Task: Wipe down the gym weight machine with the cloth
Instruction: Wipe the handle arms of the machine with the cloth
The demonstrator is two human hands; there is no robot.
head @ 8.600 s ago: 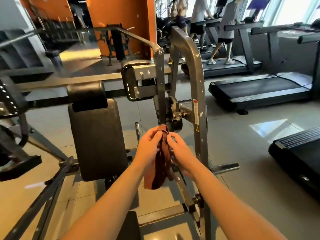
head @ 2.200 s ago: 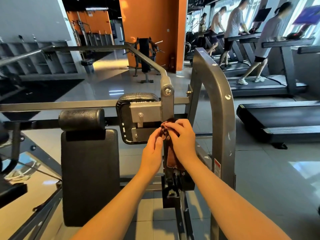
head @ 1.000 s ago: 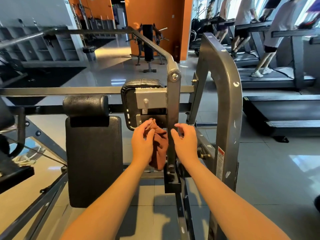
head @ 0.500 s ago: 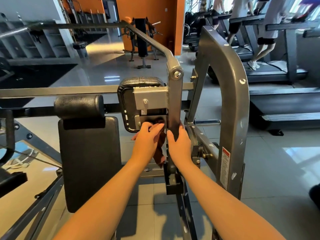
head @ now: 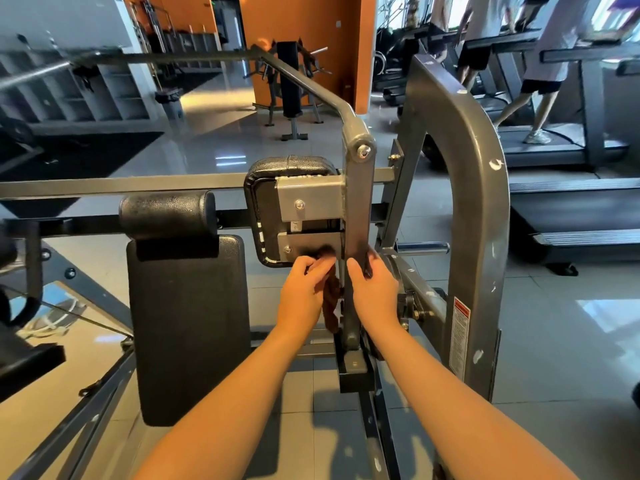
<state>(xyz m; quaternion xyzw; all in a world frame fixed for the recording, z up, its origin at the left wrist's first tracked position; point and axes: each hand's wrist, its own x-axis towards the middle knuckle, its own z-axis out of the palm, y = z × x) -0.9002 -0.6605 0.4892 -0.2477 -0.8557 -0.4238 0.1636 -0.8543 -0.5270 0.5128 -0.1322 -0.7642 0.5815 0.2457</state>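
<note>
While the left hand (head: 304,292) is pinching the cloth (head: 330,299) under the lower bracket plate (head: 304,242), the right hand (head: 375,292) is curling round the upright arm (head: 356,209) of the weight machine (head: 478,220)
The cloth's loose tail is hanging just left of the arm near its lower joint (head: 350,336), where it is probably risking a snag, and fingers (head: 369,263) are risking a nip if the arm swings; free room is lying up the arm, the black pad (head: 263,216) crowding the left

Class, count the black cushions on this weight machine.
3: a roll pad left of centre, a flat back pad beneath it, an arm pad behind the bracket. More may be hidden.
</note>
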